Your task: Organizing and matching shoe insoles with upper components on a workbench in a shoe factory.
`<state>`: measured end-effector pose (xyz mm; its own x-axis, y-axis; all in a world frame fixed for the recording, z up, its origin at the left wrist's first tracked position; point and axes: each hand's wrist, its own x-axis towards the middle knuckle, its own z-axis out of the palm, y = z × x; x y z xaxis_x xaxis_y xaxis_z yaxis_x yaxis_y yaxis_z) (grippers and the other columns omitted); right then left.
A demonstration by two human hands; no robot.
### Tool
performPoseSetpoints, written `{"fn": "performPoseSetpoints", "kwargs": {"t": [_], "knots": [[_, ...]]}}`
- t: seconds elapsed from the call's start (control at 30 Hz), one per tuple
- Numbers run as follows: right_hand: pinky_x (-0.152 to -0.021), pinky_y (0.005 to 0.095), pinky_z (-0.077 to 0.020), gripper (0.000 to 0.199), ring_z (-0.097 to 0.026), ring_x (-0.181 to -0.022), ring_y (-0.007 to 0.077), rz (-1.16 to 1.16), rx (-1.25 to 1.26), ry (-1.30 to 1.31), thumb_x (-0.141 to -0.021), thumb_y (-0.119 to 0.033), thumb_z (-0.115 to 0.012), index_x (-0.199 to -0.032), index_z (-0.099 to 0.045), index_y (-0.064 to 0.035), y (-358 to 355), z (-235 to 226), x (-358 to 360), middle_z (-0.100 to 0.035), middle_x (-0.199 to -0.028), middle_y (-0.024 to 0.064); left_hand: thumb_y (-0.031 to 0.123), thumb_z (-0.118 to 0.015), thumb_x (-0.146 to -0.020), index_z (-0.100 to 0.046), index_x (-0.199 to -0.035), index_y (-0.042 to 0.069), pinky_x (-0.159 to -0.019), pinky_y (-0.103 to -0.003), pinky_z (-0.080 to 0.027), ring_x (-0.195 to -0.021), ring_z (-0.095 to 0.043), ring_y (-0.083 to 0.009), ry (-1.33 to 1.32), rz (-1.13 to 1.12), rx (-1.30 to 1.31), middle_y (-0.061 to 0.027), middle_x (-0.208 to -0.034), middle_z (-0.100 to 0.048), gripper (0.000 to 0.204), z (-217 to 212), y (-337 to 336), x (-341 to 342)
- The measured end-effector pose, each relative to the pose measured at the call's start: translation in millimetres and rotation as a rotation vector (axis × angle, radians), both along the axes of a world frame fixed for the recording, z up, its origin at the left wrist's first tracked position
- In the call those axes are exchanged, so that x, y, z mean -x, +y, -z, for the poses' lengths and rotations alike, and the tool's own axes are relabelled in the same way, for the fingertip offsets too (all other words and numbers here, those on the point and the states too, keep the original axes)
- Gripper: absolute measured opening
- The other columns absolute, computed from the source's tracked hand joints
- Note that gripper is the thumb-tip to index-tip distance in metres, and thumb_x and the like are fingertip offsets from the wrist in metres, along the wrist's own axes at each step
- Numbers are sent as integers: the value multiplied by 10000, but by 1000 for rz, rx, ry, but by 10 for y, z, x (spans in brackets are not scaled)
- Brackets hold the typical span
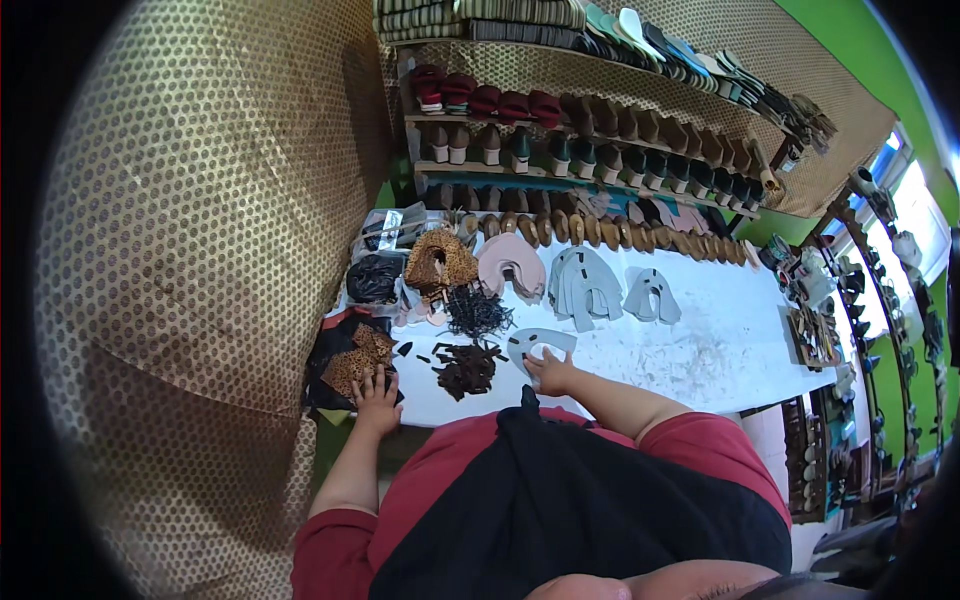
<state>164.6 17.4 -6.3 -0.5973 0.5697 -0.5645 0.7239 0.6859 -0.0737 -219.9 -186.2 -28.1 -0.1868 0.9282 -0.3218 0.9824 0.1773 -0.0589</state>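
My left hand (376,404) lies flat with its fingers spread at the table's near left, on black sheet material (326,372). Just beyond its fingertips is a leopard-print piece (358,362). My right hand (549,372) rests with fingers apart at the near edge of a grey horseshoe-shaped piece (530,338), which looks like a shoe upper with small dark patches. Between the hands sits a heap of dark brown strips (466,370). Farther back lie more grey curved pieces (582,285), a smaller grey set (652,296) and stacked pink curved pieces (512,262).
A tangle of black scraps (478,311) lies behind the brown strips, near leopard-print pieces (440,258) and a black plastic bag (373,280). Wooden shoe lasts (610,234) line the table's back below shelves of shoes (560,152). A tray of tools (812,338) stands far right.
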Motion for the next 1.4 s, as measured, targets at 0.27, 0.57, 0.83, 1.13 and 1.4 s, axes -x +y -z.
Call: {"fn": "performPoseSetpoints", "kwargs": {"t": [0.27, 0.57, 0.83, 1.13, 1.4], "knots": [[-1147, 642, -236, 912, -207, -1504, 375, -17, -88, 349, -893, -450, -660, -1586, -163, -128, 308, 58, -451, -189, -1647, 125, 613, -564, -868, 27, -1596, 85, -1182, -615, 35, -1521, 133, -392, -133, -317, 28, -160, -1662, 130, 1076, -216, 324, -1215], [-1167, 621, -210, 858, -176, -1518, 353, -289, -37, 196, -915, -512, -596, -1590, -179, -186, 540, 72, -264, -147, -1660, 123, 813, -714, -601, 85, -1598, 159, -1176, -633, 2, -1495, 194, -434, -263, -542, 210, -156, -1647, 197, 1435, -114, 429, -1583], [-1141, 716, -98, 794, -109, -1538, 311, -401, 108, -24, -919, -586, -524, -1588, -207, -297, 747, 36, -120, -110, -1675, 58, 795, -775, -540, 123, -1591, 190, -1170, -652, -15, -1497, 179, -440, -202, -512, 282, -150, -1647, 201, 1509, -44, 447, -1527], [-1144, 715, -103, 902, -116, -1534, 332, -415, 196, 76, -865, -594, -600, -1594, -197, -247, 881, 128, -63, -106, -1674, 83, 785, -776, -553, 126, -1591, 197, -1176, -643, -23, -1509, 146, -425, -197, -522, 248, -128, -1651, 200, 1495, -48, 454, -1537], [-1179, 635, -138, 1055, -131, -1529, 349, -351, 98, 144, -822, -609, -644, -1581, -164, -55, 787, 272, -19, -117, -1663, 146, 776, -765, -582, 115, -1593, 199, -1176, -646, -26, -1508, 141, -432, -193, -516, 258, -122, -1652, 198, 1460, -69, 448, -1534]]}}
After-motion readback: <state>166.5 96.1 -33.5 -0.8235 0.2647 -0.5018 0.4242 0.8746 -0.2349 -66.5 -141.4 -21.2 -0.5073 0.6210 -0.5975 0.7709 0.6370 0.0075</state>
